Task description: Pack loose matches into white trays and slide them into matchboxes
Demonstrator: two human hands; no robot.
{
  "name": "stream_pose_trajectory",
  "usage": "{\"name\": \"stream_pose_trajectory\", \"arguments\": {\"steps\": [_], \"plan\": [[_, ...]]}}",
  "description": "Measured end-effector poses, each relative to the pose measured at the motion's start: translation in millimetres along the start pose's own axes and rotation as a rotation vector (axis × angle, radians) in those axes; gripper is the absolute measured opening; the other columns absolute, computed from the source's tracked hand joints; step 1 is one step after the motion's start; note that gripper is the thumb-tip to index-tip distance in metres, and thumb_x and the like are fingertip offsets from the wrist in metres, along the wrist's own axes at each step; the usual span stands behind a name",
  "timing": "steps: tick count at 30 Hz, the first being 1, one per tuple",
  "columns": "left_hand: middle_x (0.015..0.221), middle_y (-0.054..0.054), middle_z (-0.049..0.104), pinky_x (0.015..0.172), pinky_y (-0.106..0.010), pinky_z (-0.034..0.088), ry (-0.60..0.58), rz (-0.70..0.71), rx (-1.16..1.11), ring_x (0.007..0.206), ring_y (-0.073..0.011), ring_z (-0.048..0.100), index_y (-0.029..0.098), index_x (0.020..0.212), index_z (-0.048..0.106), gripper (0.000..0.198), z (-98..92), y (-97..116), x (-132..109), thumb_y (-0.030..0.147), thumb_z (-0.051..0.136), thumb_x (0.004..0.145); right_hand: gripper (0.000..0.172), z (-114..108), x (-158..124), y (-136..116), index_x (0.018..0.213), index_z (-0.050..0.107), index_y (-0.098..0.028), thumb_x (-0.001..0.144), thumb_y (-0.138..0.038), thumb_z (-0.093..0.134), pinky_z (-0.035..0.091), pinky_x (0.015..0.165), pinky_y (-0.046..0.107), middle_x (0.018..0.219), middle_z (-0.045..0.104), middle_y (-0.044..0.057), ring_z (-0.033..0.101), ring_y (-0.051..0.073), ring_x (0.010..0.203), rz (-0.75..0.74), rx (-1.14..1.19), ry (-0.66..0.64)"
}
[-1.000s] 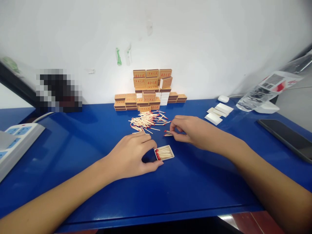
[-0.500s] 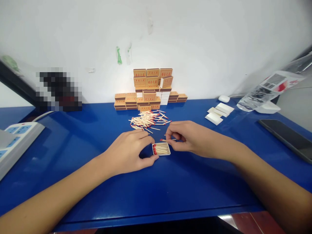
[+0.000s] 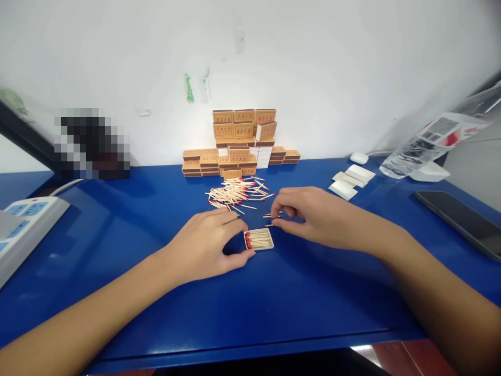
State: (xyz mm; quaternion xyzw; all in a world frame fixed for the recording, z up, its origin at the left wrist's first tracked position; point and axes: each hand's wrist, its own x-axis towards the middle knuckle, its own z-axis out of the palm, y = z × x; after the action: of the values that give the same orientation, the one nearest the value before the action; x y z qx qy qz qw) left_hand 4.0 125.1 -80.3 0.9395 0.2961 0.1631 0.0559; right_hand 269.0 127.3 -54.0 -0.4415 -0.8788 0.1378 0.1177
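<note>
A small white matchbox tray [image 3: 259, 239] with red-tipped matches in it lies on the blue table [image 3: 274, 303]. My left hand [image 3: 207, 245] holds the tray by its left end between thumb and fingers. My right hand [image 3: 303, 214] is just right of the tray, with fingertips pinched on a few loose matches [image 3: 271, 215] lying on the table. A heap of loose matches [image 3: 237, 193] lies behind the tray.
Stacked brown matchboxes [image 3: 239, 143] stand against the white wall. Empty white trays [image 3: 350, 180] lie at the right, with a white earbud case [image 3: 359, 157], a plastic bag [image 3: 430, 143] and a dark phone [image 3: 462, 222]. A power strip [image 3: 19, 230] sits at the left edge.
My left hand drew the tray back and a little left, then held still. My right hand brought a match over the tray, then went back to the loose matches beside it.
</note>
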Motion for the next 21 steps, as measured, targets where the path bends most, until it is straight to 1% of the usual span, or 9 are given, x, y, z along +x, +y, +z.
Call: {"name": "stream_pose_trajectory", "arguments": {"steps": [3,5,7,10,14,18,21], "plan": [[0.088,-0.003,0.071,0.071,-0.033,0.05,-0.001,0.001,0.005,0.079,-0.0198,0.066,0.018,0.106,0.071,0.026,-0.4,0,0,0.041,0.069,0.094,0.009,4,-1,13,0.09,0.065,-0.021,0.095,-0.028,0.062,0.038,0.068,0.03,0.091,0.068,0.004,0.057,0.018,0.078,0.034,0.022,-0.096],[0.087,-0.003,0.071,0.069,-0.033,0.049,0.011,0.001,0.011,0.078,-0.0197,0.066,0.018,0.105,0.072,0.026,-0.8,1,0,0.041,0.069,0.094,0.012,6,-1,16,0.087,0.063,-0.021,0.097,-0.027,0.059,0.037,0.067,0.03,0.09,0.067,0.004,0.056,0.018,0.077,0.038,0.042,-0.113],[0.087,-0.003,0.071,0.069,-0.033,0.049,0.015,0.0,0.011,0.078,-0.0197,0.066,0.018,0.105,0.072,0.026,-0.7,1,0,0.041,0.069,0.094,0.015,5,0,11,0.086,0.061,-0.022,0.098,-0.03,0.058,0.037,0.067,0.031,0.088,0.067,0.004,0.055,0.018,0.075,0.041,0.059,-0.09],[0.088,-0.003,0.071,0.072,-0.034,0.05,0.007,0.007,0.001,0.08,-0.0204,0.066,0.018,0.105,0.071,0.026,0.0,0,0,0.041,0.069,0.094,0.016,3,-1,-5,0.087,0.062,-0.022,0.098,-0.032,0.058,0.038,0.067,0.03,0.086,0.067,0.003,0.056,0.017,0.074,0.019,0.105,-0.043],[0.086,-0.003,0.07,0.07,-0.034,0.048,-0.001,0.017,0.003,0.081,-0.0212,0.065,0.017,0.101,0.071,0.025,0.0,0,-1,0.041,0.068,0.095,0.013,5,-3,-24,0.086,0.063,-0.021,0.098,-0.025,0.059,0.039,0.069,0.029,0.088,0.068,0.003,0.057,0.016,0.076,-0.058,0.156,-0.096],[0.085,-0.002,0.069,0.07,-0.034,0.048,0.008,0.017,0.004,0.08,-0.0206,0.064,0.016,0.101,0.071,0.025,-0.1,0,-1,0.041,0.069,0.094,0.015,6,-2,-25,0.085,0.063,-0.021,0.099,-0.024,0.058,0.037,0.068,0.029,0.084,0.066,0.002,0.056,0.016,0.074,-0.056,0.145,-0.082],[0.085,-0.003,0.069,0.07,-0.034,0.048,0.013,0.018,0.001,0.079,-0.0205,0.064,0.016,0.102,0.072,0.025,0.2,-1,-1,0.04,0.07,0.094,0.012,5,-1,-21,0.085,0.063,-0.021,0.097,-0.023,0.061,0.036,0.067,0.029,0.082,0.065,0.001,0.054,0.016,0.072,-0.051,0.132,-0.077]]}}
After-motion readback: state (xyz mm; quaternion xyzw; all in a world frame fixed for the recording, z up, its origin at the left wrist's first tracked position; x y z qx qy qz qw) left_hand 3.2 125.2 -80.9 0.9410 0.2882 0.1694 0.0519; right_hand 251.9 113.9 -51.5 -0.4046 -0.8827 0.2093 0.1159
